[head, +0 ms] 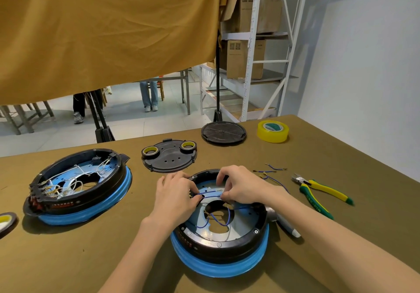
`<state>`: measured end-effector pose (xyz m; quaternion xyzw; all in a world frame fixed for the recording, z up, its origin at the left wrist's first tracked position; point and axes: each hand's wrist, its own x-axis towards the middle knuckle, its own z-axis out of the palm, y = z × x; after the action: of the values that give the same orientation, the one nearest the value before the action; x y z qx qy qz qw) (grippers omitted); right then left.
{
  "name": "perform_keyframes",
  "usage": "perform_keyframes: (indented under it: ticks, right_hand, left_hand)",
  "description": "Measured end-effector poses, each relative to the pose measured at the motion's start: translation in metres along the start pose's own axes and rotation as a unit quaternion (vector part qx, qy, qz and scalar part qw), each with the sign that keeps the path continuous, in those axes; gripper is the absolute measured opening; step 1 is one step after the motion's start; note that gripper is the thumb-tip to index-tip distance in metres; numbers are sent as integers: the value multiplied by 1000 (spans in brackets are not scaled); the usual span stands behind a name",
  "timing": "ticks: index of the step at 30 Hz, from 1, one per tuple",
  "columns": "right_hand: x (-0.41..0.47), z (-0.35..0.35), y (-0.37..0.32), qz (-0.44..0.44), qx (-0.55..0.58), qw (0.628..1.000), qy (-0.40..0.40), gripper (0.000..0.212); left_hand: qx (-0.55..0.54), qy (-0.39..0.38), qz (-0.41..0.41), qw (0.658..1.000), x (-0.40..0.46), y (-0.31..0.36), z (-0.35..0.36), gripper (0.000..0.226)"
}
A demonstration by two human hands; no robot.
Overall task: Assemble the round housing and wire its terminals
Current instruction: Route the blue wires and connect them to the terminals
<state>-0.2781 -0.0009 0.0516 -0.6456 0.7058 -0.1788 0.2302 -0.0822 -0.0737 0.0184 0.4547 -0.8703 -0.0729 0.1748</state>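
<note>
A round black housing [227, 242] on a blue ring sits in front of me, open side up, with a metal plate and blue wires inside. My left hand [175, 192] pinches one end of a short blue wire [210, 193] at the housing's left inner rim. My right hand [241, 187] holds the other end of that wire over the far part of the plate. More blue wires [218, 220] loop around the centre hole. Spare blue wires with brass terminals [270, 172] lie on the table to the right.
A second housing [79, 183] with white wiring stands at left. A black cover [169, 158] carrying two tape rolls and a round black lid [223, 133] lie farther back. Yellow tape [272, 131], green-yellow pliers [318, 190] and a grey tool [284, 222] are to the right.
</note>
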Motion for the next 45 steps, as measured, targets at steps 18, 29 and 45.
perform_keyframes:
  ticks: [18,29,45]
  right_hand:
    - [-7,-12,92,174,-92,971,138,25]
    - [-5,-15,102,160,11,975,152,2]
    - [-1,-25,91,132,-37,971,196,8]
  left_hand:
    - [-180,-9,30,983,-8,2,7,41]
    - [-192,11,22,981,-8,-1,10,38]
    - [-185,22,27,982,-8,-2,13,33]
